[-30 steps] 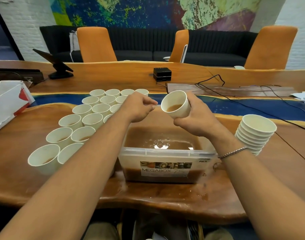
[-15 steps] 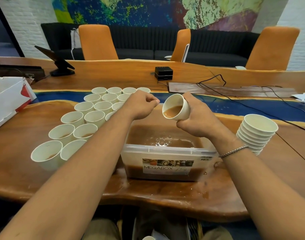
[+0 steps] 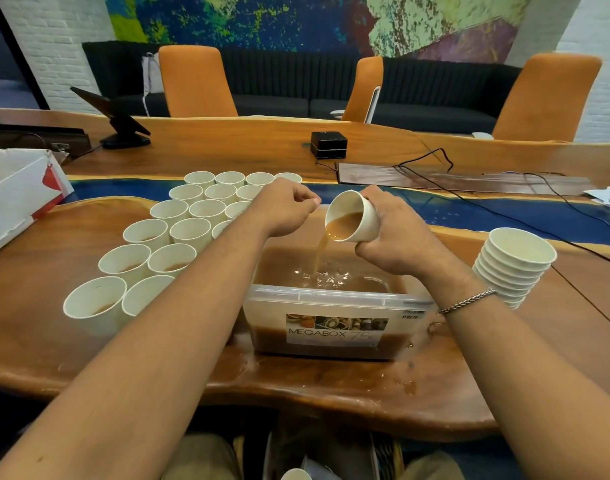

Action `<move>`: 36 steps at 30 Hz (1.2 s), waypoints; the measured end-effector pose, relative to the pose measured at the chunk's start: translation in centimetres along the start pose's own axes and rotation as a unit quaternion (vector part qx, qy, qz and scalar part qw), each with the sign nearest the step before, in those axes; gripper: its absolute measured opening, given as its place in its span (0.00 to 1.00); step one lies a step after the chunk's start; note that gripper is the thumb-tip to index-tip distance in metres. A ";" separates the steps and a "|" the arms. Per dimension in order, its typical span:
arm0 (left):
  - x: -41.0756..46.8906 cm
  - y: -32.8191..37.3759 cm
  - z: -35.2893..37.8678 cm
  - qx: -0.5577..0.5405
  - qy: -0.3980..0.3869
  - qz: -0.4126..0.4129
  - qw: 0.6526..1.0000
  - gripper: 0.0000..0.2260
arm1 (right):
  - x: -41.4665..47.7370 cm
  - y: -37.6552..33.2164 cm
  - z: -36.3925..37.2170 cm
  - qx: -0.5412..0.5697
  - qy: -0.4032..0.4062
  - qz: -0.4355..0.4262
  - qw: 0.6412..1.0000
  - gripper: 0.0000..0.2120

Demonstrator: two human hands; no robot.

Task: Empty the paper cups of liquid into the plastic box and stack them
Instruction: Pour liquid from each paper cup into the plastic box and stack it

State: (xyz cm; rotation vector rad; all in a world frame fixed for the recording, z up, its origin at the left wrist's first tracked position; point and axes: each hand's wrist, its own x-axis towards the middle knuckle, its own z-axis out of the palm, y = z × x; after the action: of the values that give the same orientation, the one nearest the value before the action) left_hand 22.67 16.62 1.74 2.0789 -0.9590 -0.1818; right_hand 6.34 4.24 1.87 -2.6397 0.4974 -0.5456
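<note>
Currently right hand point(image 3: 398, 245) grips tilted cup point(image 3: 360, 211), brown liquid point(image 3: 343, 226) streaming into plastic box point(image 3: 331, 300); left hand point(image 3: 282, 209) curled, empty.

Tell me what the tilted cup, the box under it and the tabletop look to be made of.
Cup: paper, it seems, matte off-white with a thin rolled rim. Box: clear plastic, glossy; the brown liquid shows through its wall. Tabletop: polished wood by its grain and sheen.
</note>
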 end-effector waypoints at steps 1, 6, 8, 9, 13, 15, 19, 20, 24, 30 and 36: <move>0.0 0.0 0.0 0.000 0.000 -0.001 1.000 0.10 | 0.0 0.0 0.0 -0.001 0.001 0.000 1.000 0.33; -0.1 0.1 0.0 0.003 0.000 -0.001 1.000 0.10 | -0.1 -0.1 -0.1 -0.009 0.005 0.001 1.000 0.34; -0.1 0.1 0.1 0.004 0.000 -0.001 1.000 0.10 | -0.2 -0.2 -0.1 -0.013 0.007 0.000 1.000 0.34; -0.1 0.1 0.1 0.004 0.000 -0.001 1.000 0.10 | -0.2 -0.2 -0.1 -0.014 0.008 0.000 1.000 0.34; -0.1 0.2 0.1 0.003 0.000 -0.003 1.000 0.11 | -0.2 -0.1 -0.1 -0.020 0.013 -0.002 1.000 0.34; -0.1 0.1 0.0 0.003 -0.001 -0.002 1.000 0.11 | -0.2 -0.2 -0.1 -0.028 0.014 -0.001 0.999 0.34; 0.0 0.0 0.1 0.002 -0.002 -0.003 1.000 0.11 | -0.3 -0.2 -0.2 -0.036 0.023 0.005 0.999 0.35; 0.0 0.0 0.1 0.002 -0.003 -0.002 1.000 0.11 | -0.3 -0.2 -0.2 -0.038 0.024 0.003 0.999 0.35; 0.0 0.0 0.0 0.004 -0.003 -0.003 1.000 0.10 | -0.3 -0.3 -0.3 -0.048 0.023 0.005 0.999 0.34; 0.1 0.0 0.0 0.008 -0.002 -0.004 1.000 0.10 | -0.4 -0.4 -0.3 -0.059 0.027 0.008 0.998 0.35; -0.1 0.1 0.0 0.010 -0.003 -0.004 1.000 0.10 | -0.4 -0.4 -0.3 -0.074 0.030 0.010 0.997 0.36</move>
State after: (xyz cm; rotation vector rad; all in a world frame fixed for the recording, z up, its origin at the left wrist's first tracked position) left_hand 22.55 16.65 1.83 2.1014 -0.9591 -0.1831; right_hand 6.00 4.62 2.19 -2.7621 0.6040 -0.6051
